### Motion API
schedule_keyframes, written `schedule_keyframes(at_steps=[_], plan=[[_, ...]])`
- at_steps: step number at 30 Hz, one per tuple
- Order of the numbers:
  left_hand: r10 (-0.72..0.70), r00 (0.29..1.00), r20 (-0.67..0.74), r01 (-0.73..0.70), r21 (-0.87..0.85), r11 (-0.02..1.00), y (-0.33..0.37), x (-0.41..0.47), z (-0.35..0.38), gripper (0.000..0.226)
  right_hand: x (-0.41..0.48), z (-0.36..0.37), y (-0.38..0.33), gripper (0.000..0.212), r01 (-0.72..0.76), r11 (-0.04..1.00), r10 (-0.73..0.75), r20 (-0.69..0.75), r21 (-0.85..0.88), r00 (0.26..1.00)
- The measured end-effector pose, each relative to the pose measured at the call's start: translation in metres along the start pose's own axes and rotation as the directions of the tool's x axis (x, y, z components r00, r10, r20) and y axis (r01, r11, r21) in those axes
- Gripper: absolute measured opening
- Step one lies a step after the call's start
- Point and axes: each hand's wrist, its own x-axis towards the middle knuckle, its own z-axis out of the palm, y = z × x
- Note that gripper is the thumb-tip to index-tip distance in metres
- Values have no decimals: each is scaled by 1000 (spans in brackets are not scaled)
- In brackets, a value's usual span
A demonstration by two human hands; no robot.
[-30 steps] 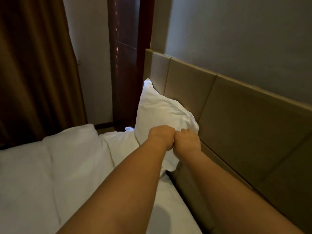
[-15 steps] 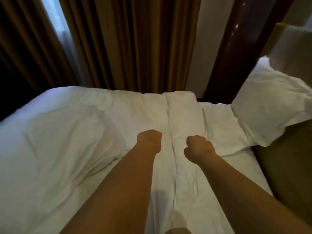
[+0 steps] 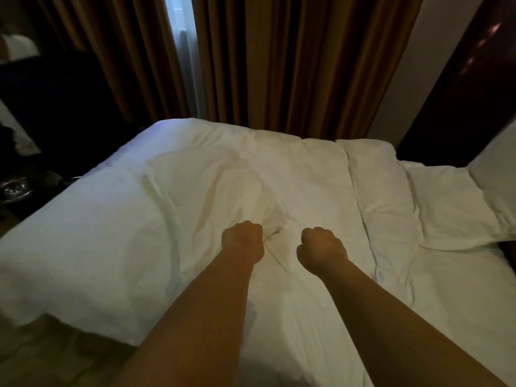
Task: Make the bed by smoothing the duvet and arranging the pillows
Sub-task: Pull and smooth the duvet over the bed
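The white duvet (image 3: 156,227) covers the bed, wrinkled in the middle, with creases running toward my hands. My left hand (image 3: 243,241) is a fist pressed into the duvet, and fabric bunches at its right side. A little apart, my right hand (image 3: 321,248) is a closed fist over the duvet, with no fabric visibly in it. A white pillow (image 3: 452,208) lies flat at the right. Another white pillow (image 3: 499,169) leans at the frame's right edge, partly cut off.
Brown curtains (image 3: 293,65) hang behind the bed, with a bright gap (image 3: 181,51). A dark wooden panel (image 3: 469,74) stands at the back right. Dark furniture with a shiny object (image 3: 14,188) sits left. The floor (image 3: 55,356) shows below the duvet's corner.
My view swung left from the headboard and pillow to the duvet. Both hands left the pillow, moved apart, and lowered onto the middle of the duvet as fists.
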Motion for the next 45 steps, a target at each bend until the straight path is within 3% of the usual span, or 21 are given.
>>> schedule_keyframes(at_steps=[4, 7, 11, 16, 20, 24, 28, 32, 35, 37, 40, 42, 45], plan=[[-33, 997, 73, 31, 30, 999, -85, -30, 26, 30, -21, 34, -69, 2, 0, 997, 4, 59, -72, 998], [-84, 992, 99, 84, 12, 996, -117, -24, 42, 28, -10, 41, -95, 26, 93, 985, -85, 58, -143, 995], [-65, 997, 47, 64, 8, 998, -113, -16, 35, 28, 4, 38, -96, 32, 139, 975, -144, -15, -176, 989], [-119, 985, 122, 116, 32, 993, -121, 32, 68, 25, 66, 60, -84, 33, 185, 962, -190, -9, -202, 982], [-201, 953, 228, 196, 47, 980, -118, 89, 96, 25, 141, 92, -63, 30, 226, 954, -215, 72, -198, 974], [-237, 907, 348, 218, 94, 971, -97, 144, 130, 36, 216, 130, -47, 43, 230, 953, -195, 184, -196, 963], [-308, 884, 350, 289, 108, 951, -70, 193, 152, 54, 268, 159, -44, 55, 371, 911, -332, 211, -181, 919], [-429, 827, 363, 408, 138, 903, -55, 226, 172, 44, 293, 188, -41, 45, 467, 849, -417, 228, -246, 880], [-366, 869, 334, 323, 178, 929, -58, 238, 187, 27, 312, 193, -41, 27, 602, 761, -571, 192, -241, 798], [-277, 878, 391, 213, 200, 956, -63, 238, 195, 26, 321, 190, -40, 23, 682, 697, -646, 219, -222, 732], [-197, 857, 477, 139, 155, 978, -65, 233, 192, 34, 323, 185, -37, 33, 683, 719, -622, 315, -132, 716], [-229, 866, 444, 201, 111, 973, -62, 222, 180, 35, 313, 177, -37, 37, 637, 768, -577, 363, -64, 732], [-283, 870, 404, 270, 89, 959, -58, 185, 166, 33, 288, 155, -44, 42, 621, 784, -529, 531, 7, 662]])
